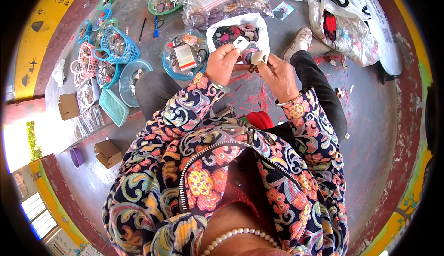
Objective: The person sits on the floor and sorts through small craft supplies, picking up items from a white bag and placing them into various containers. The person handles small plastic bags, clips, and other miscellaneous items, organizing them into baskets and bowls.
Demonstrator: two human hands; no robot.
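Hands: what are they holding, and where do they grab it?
Both hands, left hand and right hand, pinch a small round trinket between the fingertips at its edges; exactly what it is cannot be told.

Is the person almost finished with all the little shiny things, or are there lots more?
Lots more, it seems. Some pieces already sit in small clear bags on a blue dish. Right now the left hand and right hand hold one small piece between them. A white bag and several baskets look full of loose pieces.
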